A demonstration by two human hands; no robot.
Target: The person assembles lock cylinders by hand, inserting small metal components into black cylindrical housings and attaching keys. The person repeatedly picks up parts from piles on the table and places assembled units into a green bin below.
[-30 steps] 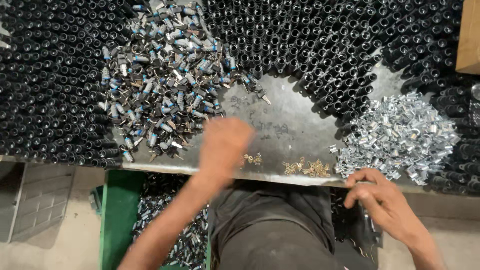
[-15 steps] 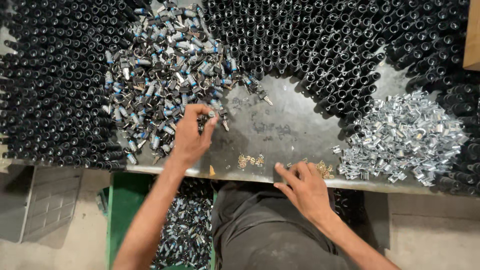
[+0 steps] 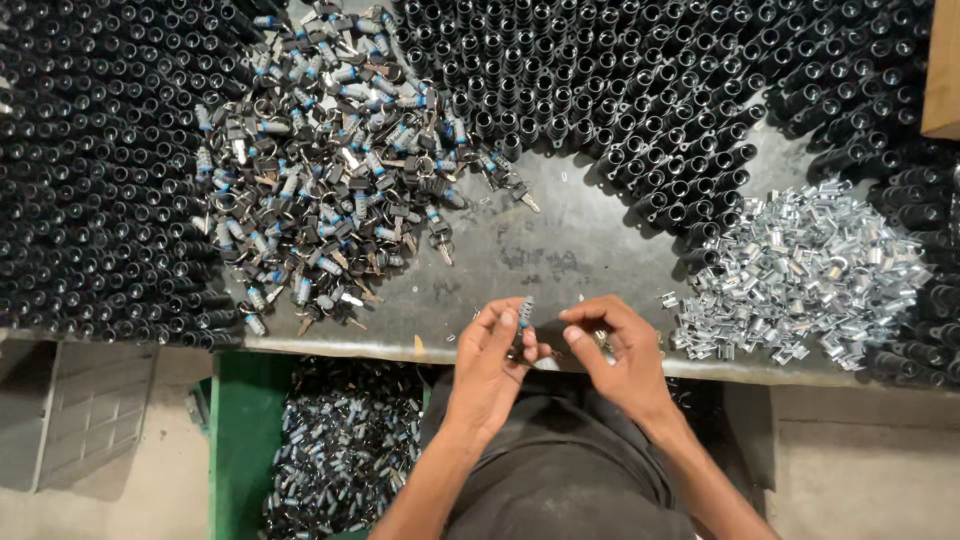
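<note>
My left hand [image 3: 492, 362] holds a small lock cylinder with a key [image 3: 523, 316] upright between thumb and fingers, over the near edge of the grey metal table [image 3: 560, 250]. My right hand [image 3: 615, 352] is close beside it, fingers curled and pinched near the cylinder; whether it holds something small I cannot tell. A heap of cylinders with keys [image 3: 330, 190] lies on the table to the left. A pile of shiny silver metal clips [image 3: 800, 275] lies to the right.
Dense rows of upright black tubes [image 3: 90, 170] cover the table at the left, back and right. A green bin [image 3: 240, 440] below the table edge holds many more cylinders. A wooden block [image 3: 942, 70] sits at the top right.
My left hand came back from the heap of cylinders to the table's near edge with one in it. My right hand moved up to meet it.
</note>
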